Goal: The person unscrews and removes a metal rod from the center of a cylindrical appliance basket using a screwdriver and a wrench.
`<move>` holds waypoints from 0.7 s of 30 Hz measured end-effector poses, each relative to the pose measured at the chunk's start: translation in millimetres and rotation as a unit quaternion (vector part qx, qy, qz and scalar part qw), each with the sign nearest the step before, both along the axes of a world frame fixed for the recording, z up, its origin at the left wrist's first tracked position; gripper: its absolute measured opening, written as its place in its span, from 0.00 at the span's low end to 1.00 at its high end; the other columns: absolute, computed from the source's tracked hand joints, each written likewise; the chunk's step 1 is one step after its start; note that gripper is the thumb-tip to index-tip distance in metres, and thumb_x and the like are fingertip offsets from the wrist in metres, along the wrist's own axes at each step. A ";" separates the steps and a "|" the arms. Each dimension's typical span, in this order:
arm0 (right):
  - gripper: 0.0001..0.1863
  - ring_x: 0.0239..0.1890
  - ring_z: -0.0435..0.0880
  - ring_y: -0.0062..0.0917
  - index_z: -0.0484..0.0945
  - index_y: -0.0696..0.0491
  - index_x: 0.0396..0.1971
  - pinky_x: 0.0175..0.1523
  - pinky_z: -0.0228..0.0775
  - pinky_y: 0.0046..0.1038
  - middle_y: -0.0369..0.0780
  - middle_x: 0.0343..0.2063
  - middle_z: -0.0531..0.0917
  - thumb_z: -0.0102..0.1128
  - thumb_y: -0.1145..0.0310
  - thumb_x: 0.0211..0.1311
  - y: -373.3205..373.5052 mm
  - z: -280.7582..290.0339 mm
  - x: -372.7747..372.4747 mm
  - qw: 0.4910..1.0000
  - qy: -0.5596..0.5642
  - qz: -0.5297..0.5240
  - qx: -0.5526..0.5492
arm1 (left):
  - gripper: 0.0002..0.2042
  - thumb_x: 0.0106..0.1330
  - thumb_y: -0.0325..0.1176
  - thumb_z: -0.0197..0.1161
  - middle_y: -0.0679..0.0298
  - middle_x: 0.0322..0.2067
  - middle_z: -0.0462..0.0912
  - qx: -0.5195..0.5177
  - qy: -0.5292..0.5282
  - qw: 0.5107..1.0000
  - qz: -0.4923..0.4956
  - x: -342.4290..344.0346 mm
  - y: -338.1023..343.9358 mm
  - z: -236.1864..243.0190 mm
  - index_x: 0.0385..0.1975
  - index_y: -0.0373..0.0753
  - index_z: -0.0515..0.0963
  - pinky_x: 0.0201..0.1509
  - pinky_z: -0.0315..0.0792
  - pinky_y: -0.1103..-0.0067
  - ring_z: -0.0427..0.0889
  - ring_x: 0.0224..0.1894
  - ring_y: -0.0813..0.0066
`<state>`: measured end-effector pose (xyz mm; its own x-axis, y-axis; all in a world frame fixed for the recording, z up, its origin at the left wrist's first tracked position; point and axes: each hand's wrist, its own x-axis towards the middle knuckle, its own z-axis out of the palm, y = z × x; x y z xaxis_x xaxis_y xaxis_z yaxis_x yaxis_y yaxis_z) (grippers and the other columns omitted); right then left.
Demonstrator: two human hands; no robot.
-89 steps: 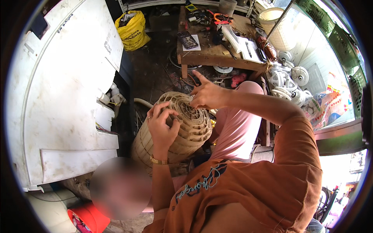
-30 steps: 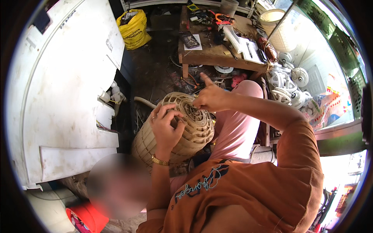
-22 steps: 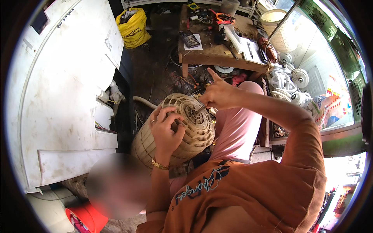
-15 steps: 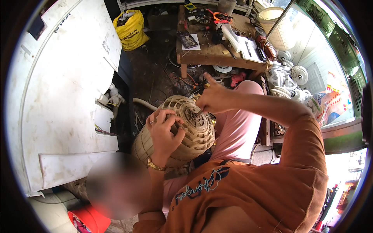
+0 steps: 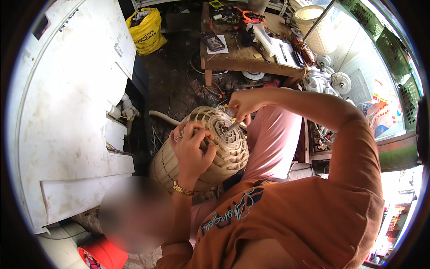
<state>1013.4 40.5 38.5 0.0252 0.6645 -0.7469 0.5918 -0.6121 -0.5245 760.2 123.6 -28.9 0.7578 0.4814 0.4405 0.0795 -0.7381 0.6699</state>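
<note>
A cream latticed plastic drum (image 5: 228, 157), with concentric rings on its end, lies tilted between my legs and the white appliance panel. My left hand (image 5: 192, 150), wearing a ring, curls its fingers over the left side of that ringed end. Closed round a slim metal tool (image 5: 231, 126), my right hand (image 5: 243, 106) is at the upper right of the rings, with the tool pointing into their middle; its tip is hard to make out.
A white panel (image 5: 71, 121) stands left. Ahead are a wooden table (image 5: 242, 65) with tools and papers, a yellow bag (image 5: 147, 33) and a pale hose (image 5: 163, 117). White wheel-like parts (image 5: 340, 83) are piled right; a red bucket (image 5: 107, 251) sits lower left.
My right forearm and elbow have risen. My right index finger, stretched out earlier, is now curled down by the tool. My left hand stays on the drum.
</note>
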 end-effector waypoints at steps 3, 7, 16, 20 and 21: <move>0.07 0.29 0.89 0.34 0.77 0.65 0.30 0.32 0.82 0.30 0.47 0.27 0.84 0.64 0.76 0.56 2.8 -35.7 -16.4 0.994 0.084 -0.054 -0.036 | 0.05 0.45 0.33 0.63 0.73 0.42 0.74 -0.005 0.011 1.000 -0.010 -1.7 -2.9 1.8 0.24 0.50 0.79 0.63 0.48 0.45 0.68 0.57 0.57; 0.07 0.30 0.88 0.37 0.77 0.66 0.33 0.32 0.85 0.34 0.50 0.32 0.83 0.62 0.77 0.59 -4.6 -3.0 0.5 0.991 0.049 -0.084 -0.091 | 0.05 0.44 0.32 0.60 0.71 0.41 0.75 0.016 0.010 1.000 0.004 -5.0 -5.9 6.4 0.23 0.47 0.80 0.64 0.49 0.52 0.69 0.52 0.61; 0.15 0.41 0.88 0.40 0.78 0.58 0.45 0.67 0.54 0.46 0.51 0.39 0.85 0.60 0.65 0.62 -6.3 -32.8 -6.0 0.972 0.077 -0.142 -0.169 | 0.04 0.46 0.34 0.63 0.75 0.41 0.75 0.000 0.030 1.000 0.008 -4.2 -8.7 2.2 0.23 0.51 0.79 0.64 0.39 0.33 0.66 0.58 0.57; 0.16 0.45 0.87 0.39 0.77 0.58 0.45 0.68 0.52 0.45 0.50 0.41 0.86 0.60 0.65 0.62 -26.0 5.2 19.1 0.973 0.069 -0.161 -0.152 | 0.04 0.46 0.33 0.62 0.74 0.41 0.75 -0.003 0.021 1.000 0.004 -8.8 -10.8 3.3 0.23 0.50 0.79 0.64 0.38 0.34 0.67 0.57 0.58; 0.16 0.47 0.87 0.39 0.77 0.58 0.46 0.69 0.50 0.47 0.51 0.42 0.85 0.59 0.64 0.62 -22.0 2.4 13.6 0.972 0.047 -0.161 -0.161 | 0.05 0.45 0.32 0.61 0.74 0.42 0.75 -0.003 0.021 1.000 0.007 -8.7 -12.0 2.8 0.23 0.49 0.79 0.65 0.38 0.36 0.67 0.57 0.58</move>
<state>1027.0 18.5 40.9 0.1157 0.3639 -0.9242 0.3006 -0.8997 -0.3166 751.5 111.6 -26.0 0.7681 0.4952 0.4060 0.1186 -0.7330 0.6698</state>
